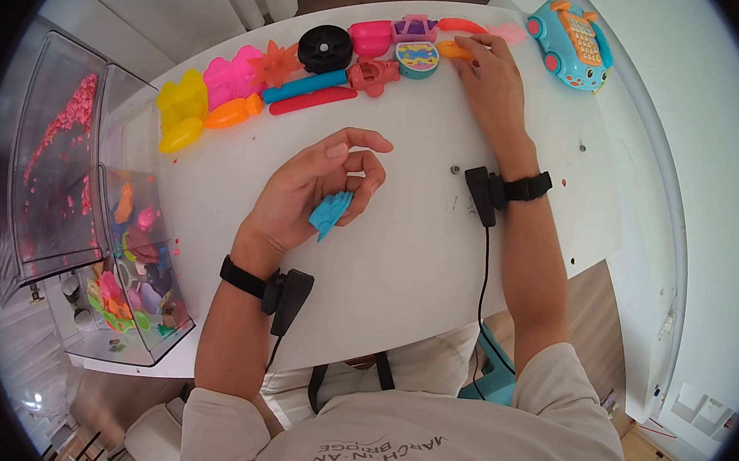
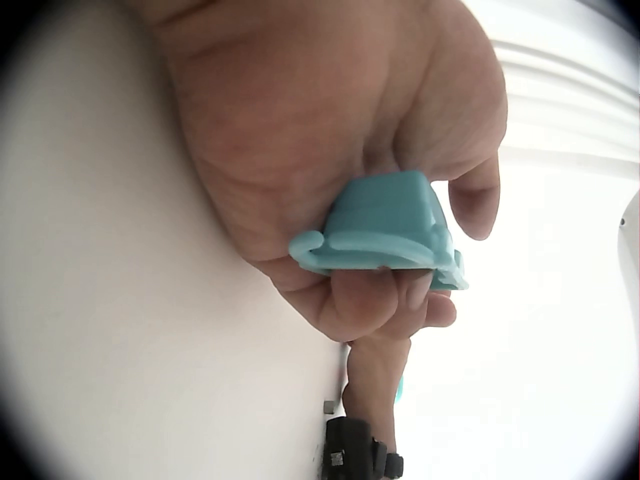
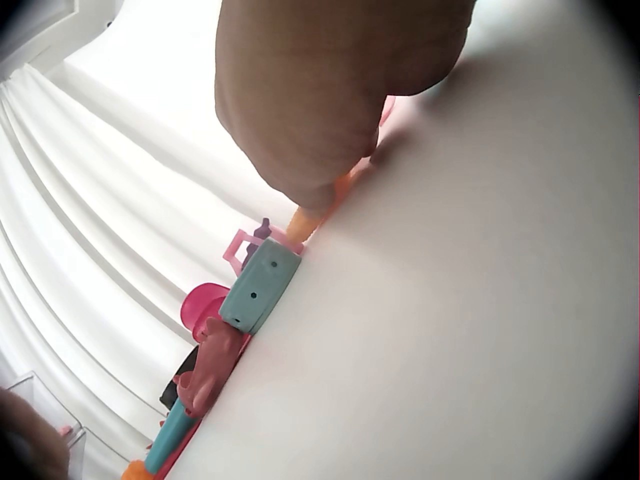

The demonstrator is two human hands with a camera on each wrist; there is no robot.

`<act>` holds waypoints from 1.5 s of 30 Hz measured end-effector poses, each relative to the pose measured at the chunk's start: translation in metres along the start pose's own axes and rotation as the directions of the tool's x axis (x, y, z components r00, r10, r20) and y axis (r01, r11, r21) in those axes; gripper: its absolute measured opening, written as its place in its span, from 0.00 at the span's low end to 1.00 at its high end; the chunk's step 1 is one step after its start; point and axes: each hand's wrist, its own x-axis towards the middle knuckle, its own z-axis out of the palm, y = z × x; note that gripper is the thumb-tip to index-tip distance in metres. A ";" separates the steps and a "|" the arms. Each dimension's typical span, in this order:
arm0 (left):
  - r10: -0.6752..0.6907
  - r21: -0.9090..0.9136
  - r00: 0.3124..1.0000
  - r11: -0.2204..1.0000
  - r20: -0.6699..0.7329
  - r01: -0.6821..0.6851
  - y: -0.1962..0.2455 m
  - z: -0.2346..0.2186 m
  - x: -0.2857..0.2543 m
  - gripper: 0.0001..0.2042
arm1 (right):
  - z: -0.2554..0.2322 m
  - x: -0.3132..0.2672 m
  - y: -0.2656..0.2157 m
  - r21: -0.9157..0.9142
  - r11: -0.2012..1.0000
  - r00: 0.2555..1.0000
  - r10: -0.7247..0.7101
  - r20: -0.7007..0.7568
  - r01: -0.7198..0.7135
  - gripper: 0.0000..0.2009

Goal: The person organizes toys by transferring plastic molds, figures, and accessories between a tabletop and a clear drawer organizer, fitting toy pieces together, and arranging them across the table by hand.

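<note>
My left hand (image 1: 326, 172) is held palm up over the middle of the white table. Its curled fingers hold a small teal plastic toy piece (image 1: 329, 213) against the palm. In the left wrist view the teal piece (image 2: 385, 215) shows a flat-topped block and a wider rim with a small hook. At the table's far side, my right hand (image 1: 495, 89) pinches a small orange toy (image 1: 455, 50) that lies low at the tabletop. Beside that toy stands a round teal toy with a patterned face (image 1: 417, 57); fingers partly hide the orange toy (image 3: 301, 224) in the right wrist view.
Along the far edge runs a row of colourful toys, including a black wheel (image 1: 326, 49), a blue stick (image 1: 305, 85) and a yellow mould (image 1: 182, 97). A toy phone (image 1: 571, 44) stands far right. Clear bins (image 1: 59, 157) with pink bits and toys line the left side.
</note>
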 end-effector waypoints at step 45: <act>0.001 -0.034 1.000 0.999 0.004 -0.001 0.001 -0.001 0.000 0.25 | -0.004 -0.006 -0.013 -0.109 0.993 0.999 0.042 0.005 -0.041 0.15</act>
